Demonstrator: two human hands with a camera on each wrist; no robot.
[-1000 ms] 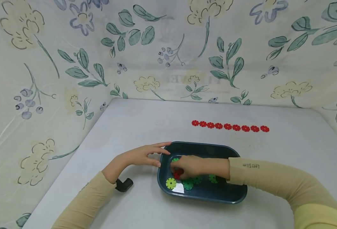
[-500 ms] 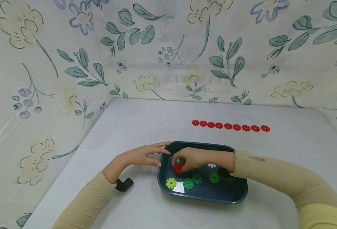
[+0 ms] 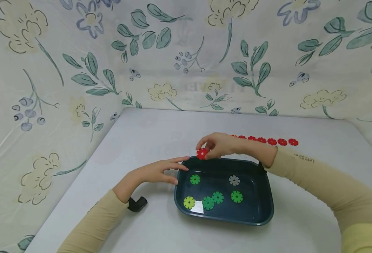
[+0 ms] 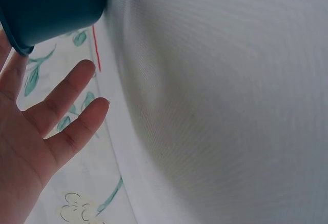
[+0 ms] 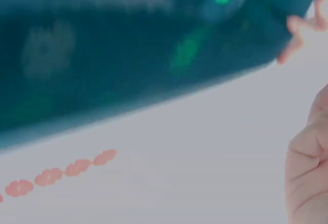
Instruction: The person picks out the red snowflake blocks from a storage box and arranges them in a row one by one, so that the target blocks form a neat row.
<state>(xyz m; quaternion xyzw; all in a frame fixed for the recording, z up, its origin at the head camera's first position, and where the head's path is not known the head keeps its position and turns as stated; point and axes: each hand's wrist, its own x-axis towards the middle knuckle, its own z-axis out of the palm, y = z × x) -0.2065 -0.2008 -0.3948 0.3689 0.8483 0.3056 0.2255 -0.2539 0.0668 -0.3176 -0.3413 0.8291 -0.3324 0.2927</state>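
Observation:
My right hand (image 3: 221, 144) pinches a red flower-shaped disc (image 3: 201, 153) between thumb and fingers, above the far rim of the dark blue tray (image 3: 224, 219). Spread fingers of my left hand (image 3: 157, 172) touch the tray's left end; the left wrist view shows this hand (image 4: 31, 131) with its fingers straight at the rim. Inside the tray lie several green discs (image 3: 237, 196), a yellow-green disc (image 3: 189, 202) and a grey disc (image 3: 234, 180). Behind it a row of red discs (image 3: 272, 141) runs across the table, its left end hidden by my right hand.
A short black object (image 3: 138, 204) sits beside my left wrist on the white table (image 3: 148, 133). Flower-printed cloth (image 3: 186, 52) hangs behind the table and along its left side.
My right hand has lifted the red disc out of the tray and moved it up and away, past the far rim. The left hand has stayed at the tray's left end.

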